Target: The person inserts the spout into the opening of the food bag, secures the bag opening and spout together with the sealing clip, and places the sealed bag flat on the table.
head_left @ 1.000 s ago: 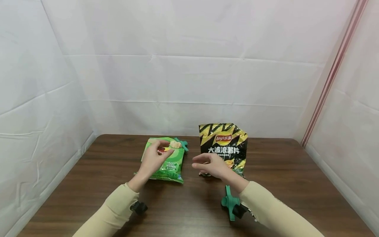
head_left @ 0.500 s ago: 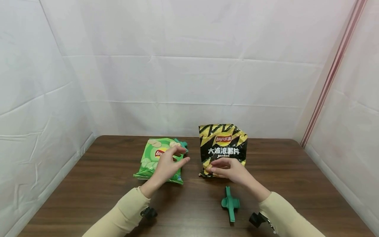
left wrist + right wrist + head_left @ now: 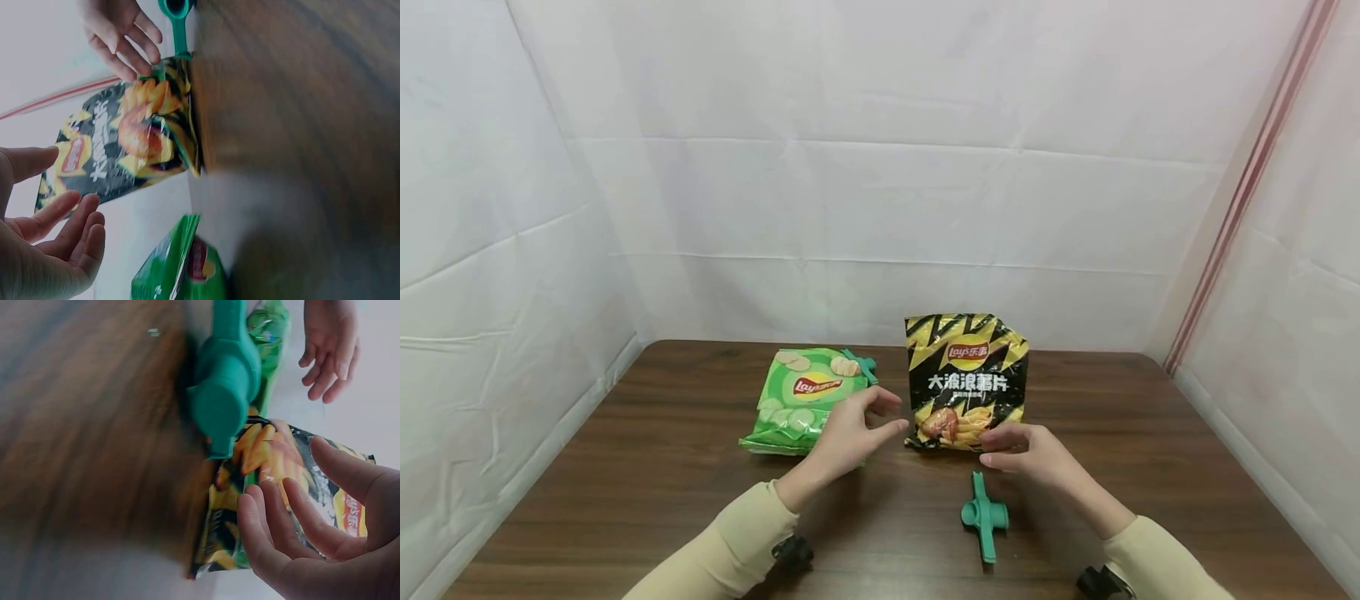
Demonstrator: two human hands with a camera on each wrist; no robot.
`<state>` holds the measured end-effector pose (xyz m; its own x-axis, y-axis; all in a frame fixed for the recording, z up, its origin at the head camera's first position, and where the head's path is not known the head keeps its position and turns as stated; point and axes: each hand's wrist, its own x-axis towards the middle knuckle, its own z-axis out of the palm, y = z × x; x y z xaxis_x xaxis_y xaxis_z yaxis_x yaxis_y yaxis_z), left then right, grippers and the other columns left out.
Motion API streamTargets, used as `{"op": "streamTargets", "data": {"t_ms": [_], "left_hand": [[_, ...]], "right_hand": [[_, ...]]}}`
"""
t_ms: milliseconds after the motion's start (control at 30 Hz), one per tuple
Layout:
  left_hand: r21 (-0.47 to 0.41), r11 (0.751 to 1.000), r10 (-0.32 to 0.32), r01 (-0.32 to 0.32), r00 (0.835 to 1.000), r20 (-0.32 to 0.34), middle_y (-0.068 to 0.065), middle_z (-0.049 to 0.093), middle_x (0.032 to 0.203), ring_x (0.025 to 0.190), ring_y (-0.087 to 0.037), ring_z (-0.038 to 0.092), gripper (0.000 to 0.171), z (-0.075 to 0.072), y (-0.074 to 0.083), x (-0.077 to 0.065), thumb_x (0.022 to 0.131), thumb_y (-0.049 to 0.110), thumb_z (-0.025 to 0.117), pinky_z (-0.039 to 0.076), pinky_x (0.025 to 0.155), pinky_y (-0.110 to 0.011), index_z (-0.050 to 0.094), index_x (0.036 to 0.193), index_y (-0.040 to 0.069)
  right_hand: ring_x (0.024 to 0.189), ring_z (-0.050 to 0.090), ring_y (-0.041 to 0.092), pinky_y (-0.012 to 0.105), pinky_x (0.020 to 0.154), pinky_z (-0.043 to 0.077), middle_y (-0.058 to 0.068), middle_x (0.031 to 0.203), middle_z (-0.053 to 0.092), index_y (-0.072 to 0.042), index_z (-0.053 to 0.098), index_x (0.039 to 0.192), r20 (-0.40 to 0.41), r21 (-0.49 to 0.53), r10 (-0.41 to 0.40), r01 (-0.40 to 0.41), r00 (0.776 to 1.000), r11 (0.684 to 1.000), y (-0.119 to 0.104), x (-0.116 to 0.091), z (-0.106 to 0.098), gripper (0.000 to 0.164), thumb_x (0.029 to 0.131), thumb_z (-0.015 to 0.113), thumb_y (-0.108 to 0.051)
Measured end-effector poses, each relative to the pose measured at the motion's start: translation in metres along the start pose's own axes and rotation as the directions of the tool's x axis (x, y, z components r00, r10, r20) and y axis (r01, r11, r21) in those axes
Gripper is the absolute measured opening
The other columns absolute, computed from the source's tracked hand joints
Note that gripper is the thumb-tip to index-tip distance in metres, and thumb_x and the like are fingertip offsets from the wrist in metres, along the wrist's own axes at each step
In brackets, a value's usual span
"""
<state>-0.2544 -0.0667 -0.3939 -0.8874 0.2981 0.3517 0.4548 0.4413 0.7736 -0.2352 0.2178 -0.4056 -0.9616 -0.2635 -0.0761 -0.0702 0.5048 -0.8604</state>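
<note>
1. White sheets walled in the brown table, rising behind the black-and-yellow bag.
2. Left of that bag and apart from it, the green bag lay tilted back with its printed face showing, perhaps because its puffed shape gave it little footing.
3. Farther back, between the two bags, the rear clip sat at the green bag's far corner, partly hidden; whether they touched, I could not tell.
4. Just left of the black-and-yellow bag's foot hung the left hand, fingers curved, a moderate gap to the thumb and nothing held; the curve looked relaxed. From the head view it covered the green bag's near right corner.
5. The black-and-yellow bag itself stood upright, face toward the person, probably propped by its filled-out base.
6. In front of it the front clip lay unheld on the table, between bag and person.
7. By the bag's lower right was the right hand, fingers bent, a narrower gap, holding nothing. It screened the bag's bottom corner; contact was unclear.
8. Well right of the bag, a red stripe ran up the sheets, obstructing nothing.
</note>
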Motion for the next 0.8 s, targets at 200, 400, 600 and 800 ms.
{"op": "streamTargets", "data": {"t_ms": [200,400,600,800], "left_hand": [[0.001,1.000,0.015,-0.015,0.998,0.061,-0.010,0.068,0.104,0.094,-0.026,0.064,0.028,0.014,0.001,0.000,0.086,0.023,0.070,0.053,0.078,-0.039,0.065,0.107,0.005],[0.010,1.000,-0.004,0.003,0.995,0.097,-0.010,0.068,0.104,0.096,-0.025,0.064,0.028,0.024,0.003,-0.002,0.086,0.023,0.070,0.053,0.078,-0.038,0.065,0.107,0.005],[-0.008,1.000,-0.023,0.025,0.988,0.152,-0.009,0.068,0.107,0.099,-0.027,0.064,0.030,0.028,0.008,-0.003,0.086,0.023,0.071,0.053,0.080,-0.039,0.064,0.110,0.007],[-0.009,1.000,-0.005,0.007,0.979,0.201,-0.007,0.069,0.108,0.100,-0.025,0.064,0.032,0.031,0.010,-0.004,0.086,0.027,0.071,0.052,0.082,-0.040,0.065,0.110,0.008]], "right_hand": [[0.098,0.064,0.020,0.032,0.075,0.055,0.015,0.112,0.067,-0.001,0.063,0.118,0.033,-0.032,0.021,-0.020,0.999,0.999,0.016,-0.009,-0.004,0.044,0.085,0.072,-0.029],[0.095,0.065,0.019,0.035,0.075,0.056,0.016,0.112,0.067,0.002,0.061,0.120,0.088,0.026,0.051,-0.053,0.995,0.998,0.028,-0.020,-0.008,0.048,0.085,0.072,-0.028],[0.095,0.064,0.017,0.036,0.074,0.056,0.012,0.109,0.067,0.003,0.060,0.119,0.188,0.036,0.053,-0.060,0.981,0.998,0.035,-0.029,-0.009,0.045,0.086,0.070,-0.026],[0.094,0.064,0.018,0.029,0.072,0.053,0.010,0.106,0.068,0.003,0.062,0.117,0.272,0.051,-0.005,-0.009,0.962,0.999,0.040,-0.030,-0.008,0.042,0.086,0.071,-0.024]]}}
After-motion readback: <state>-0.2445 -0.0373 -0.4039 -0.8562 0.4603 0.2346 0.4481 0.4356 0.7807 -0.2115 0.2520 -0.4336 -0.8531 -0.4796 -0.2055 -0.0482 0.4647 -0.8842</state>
